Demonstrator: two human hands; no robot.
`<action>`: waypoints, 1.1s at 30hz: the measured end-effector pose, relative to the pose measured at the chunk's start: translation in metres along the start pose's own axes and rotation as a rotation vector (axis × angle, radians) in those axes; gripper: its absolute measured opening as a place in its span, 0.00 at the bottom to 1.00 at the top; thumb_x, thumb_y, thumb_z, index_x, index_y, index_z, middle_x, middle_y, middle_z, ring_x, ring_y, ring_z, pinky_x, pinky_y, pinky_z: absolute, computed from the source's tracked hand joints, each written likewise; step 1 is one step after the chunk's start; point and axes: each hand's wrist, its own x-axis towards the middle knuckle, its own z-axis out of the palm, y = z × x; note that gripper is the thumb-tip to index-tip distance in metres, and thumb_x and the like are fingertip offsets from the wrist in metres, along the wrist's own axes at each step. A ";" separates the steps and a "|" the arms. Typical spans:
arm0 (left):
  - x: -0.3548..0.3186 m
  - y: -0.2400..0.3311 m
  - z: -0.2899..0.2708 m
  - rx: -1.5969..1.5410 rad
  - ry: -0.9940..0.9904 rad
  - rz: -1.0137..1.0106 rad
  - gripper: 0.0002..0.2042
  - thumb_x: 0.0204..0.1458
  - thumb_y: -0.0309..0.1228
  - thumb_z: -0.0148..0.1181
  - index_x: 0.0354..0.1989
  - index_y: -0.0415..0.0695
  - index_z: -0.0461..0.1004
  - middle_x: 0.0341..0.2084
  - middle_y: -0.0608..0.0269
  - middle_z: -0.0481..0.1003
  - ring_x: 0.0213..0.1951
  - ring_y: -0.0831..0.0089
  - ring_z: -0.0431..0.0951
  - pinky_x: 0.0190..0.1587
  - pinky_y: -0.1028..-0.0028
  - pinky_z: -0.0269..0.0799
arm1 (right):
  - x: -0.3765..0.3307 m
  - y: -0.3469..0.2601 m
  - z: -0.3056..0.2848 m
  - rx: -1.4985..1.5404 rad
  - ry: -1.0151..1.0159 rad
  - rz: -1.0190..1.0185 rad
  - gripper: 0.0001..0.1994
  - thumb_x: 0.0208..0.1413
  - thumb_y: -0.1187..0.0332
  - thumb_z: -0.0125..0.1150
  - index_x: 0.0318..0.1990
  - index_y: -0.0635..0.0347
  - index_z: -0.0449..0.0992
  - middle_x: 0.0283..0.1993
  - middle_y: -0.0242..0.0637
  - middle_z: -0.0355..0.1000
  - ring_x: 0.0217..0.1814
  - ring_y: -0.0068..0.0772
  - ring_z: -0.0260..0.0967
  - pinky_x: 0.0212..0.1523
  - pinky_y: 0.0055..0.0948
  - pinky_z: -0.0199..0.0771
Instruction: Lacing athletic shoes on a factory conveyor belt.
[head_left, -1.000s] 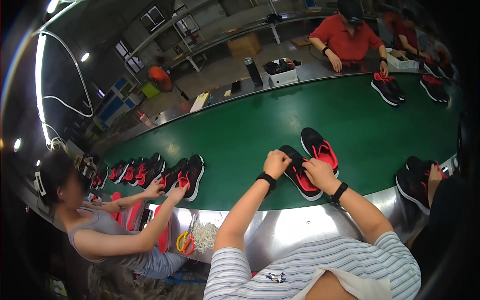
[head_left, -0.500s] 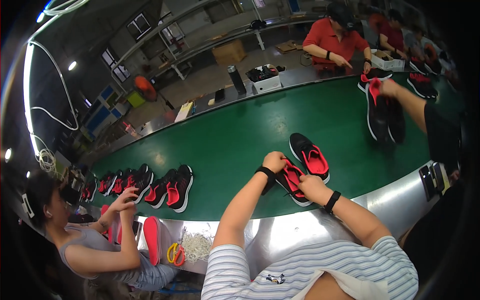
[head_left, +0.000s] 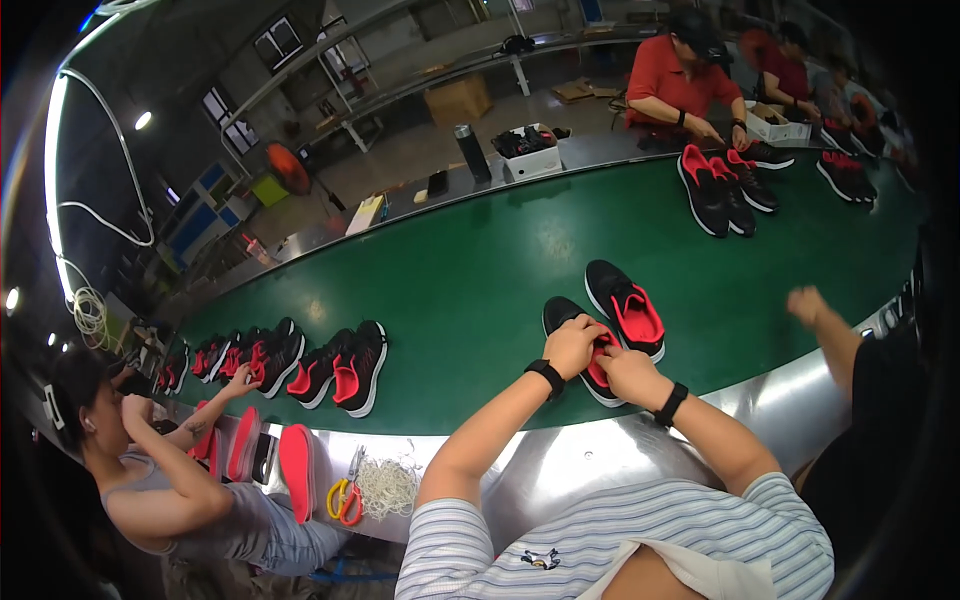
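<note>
A black sneaker (head_left: 562, 314) with a pink-red lining and white sole lies on the green belt, toe pointing away from me. My left hand (head_left: 572, 345) grips its upper around the tongue and collar. My right hand (head_left: 638, 379) is closed at the heel side of its opening, fingertips pressed inside the collar. What the fingertips touch inside is partly hidden by the hands. Just right of it, a matching sneaker (head_left: 610, 283) stands untouched, its red insole showing.
On the belt (head_left: 480, 280), several black-and-red sneakers (head_left: 360, 372) stand at left, and a pair (head_left: 707, 195) at far right. Near the left edge are red insoles (head_left: 297, 470), scissors (head_left: 345, 500) and pale strings (head_left: 388, 487). Co-workers sit left, right and across; a white box (head_left: 535, 160) is opposite.
My left hand has moved from the shoe's side onto its upper, and the shoe's toe now points away. The right neighbour has set a pair down farther off and drawn the arm back.
</note>
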 end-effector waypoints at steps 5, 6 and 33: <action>-0.041 0.006 -0.005 -0.100 0.079 0.154 0.19 0.42 0.22 0.56 0.47 0.45 0.71 0.53 0.55 0.65 0.52 0.57 0.66 0.51 0.66 0.67 | -0.027 0.013 0.011 -0.203 0.020 -0.208 0.08 0.42 0.65 0.62 0.31 0.54 0.74 0.30 0.38 0.71 0.38 0.38 0.70 0.42 0.35 0.64; -0.055 0.004 -0.020 -0.168 -0.024 0.034 0.23 0.42 0.23 0.58 0.51 0.43 0.67 0.57 0.52 0.59 0.55 0.54 0.63 0.55 0.65 0.63 | -0.022 0.013 0.012 -0.148 0.026 -0.160 0.11 0.37 0.64 0.66 0.28 0.55 0.72 0.28 0.37 0.70 0.37 0.39 0.68 0.42 0.39 0.63; -0.090 -0.003 -0.008 0.012 -0.079 -0.364 0.16 0.45 0.41 0.56 0.40 0.46 0.74 0.28 0.54 0.77 0.33 0.59 0.76 0.46 0.57 0.55 | 0.035 -0.022 -0.018 -0.271 0.245 -0.143 0.34 0.36 0.64 0.69 0.55 0.58 0.63 0.64 0.52 0.50 0.66 0.51 0.46 0.60 0.55 0.49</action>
